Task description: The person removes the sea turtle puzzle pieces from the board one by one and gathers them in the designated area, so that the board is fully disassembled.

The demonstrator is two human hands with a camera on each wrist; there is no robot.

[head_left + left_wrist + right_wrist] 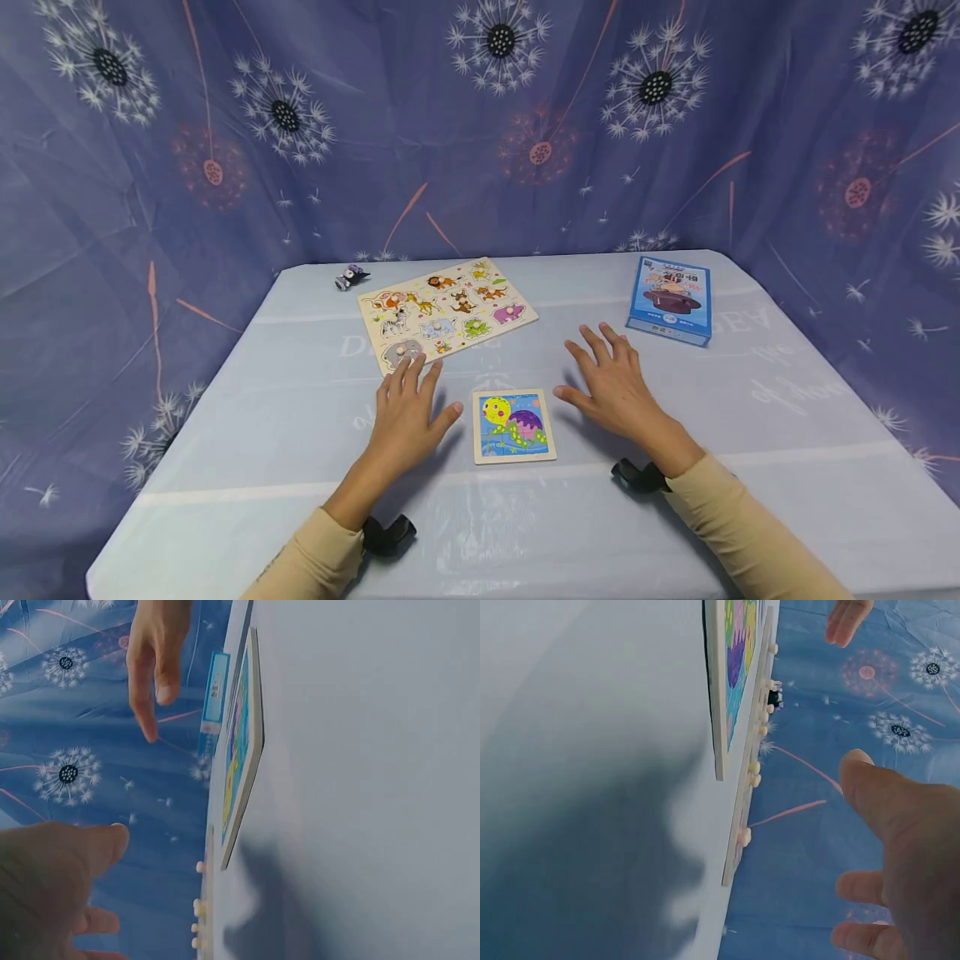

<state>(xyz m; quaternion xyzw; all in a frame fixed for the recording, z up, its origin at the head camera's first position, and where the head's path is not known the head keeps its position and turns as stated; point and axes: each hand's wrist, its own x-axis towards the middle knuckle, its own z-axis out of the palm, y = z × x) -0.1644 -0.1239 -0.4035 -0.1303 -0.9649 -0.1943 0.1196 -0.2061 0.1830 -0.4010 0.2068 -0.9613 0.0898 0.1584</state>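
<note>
Left hand (407, 421): held above the table (262, 467) just left of the puzzle (513, 427), fingers spread and loosely straightened, thumb out toward the puzzle's edge; nothing in its grasp. Right hand (611, 387): above the table, to the right of and a little beyond the puzzle, fingers wide apart, thumb pointing inward; it likewise held nothing. Both wrist views showed a gap between hand and tabletop, with shadows cast on the surface. The puzzle lay flat between the hands, in the near middle of the table: square, pale wooden rim, a turtle with yellow head and purple shell on blue, seams between pieces visible. Beyond the left hand lay the board (483, 308), set at a slant, bearing animal pieces, among them a zebra, a giraffe and a lion; small knobs stood up from it in the wrist views. In the head view the left fingertips overlapped its near corner. A blue box (670, 300) lay beyond the right hand, near the back right. A small dark toy (351, 277) sat at the back left, beside the board. Tan sleeves (307, 558) covered both forearms. Backdrop: purple-blue curtain (420, 108) with dandelion print.
</note>
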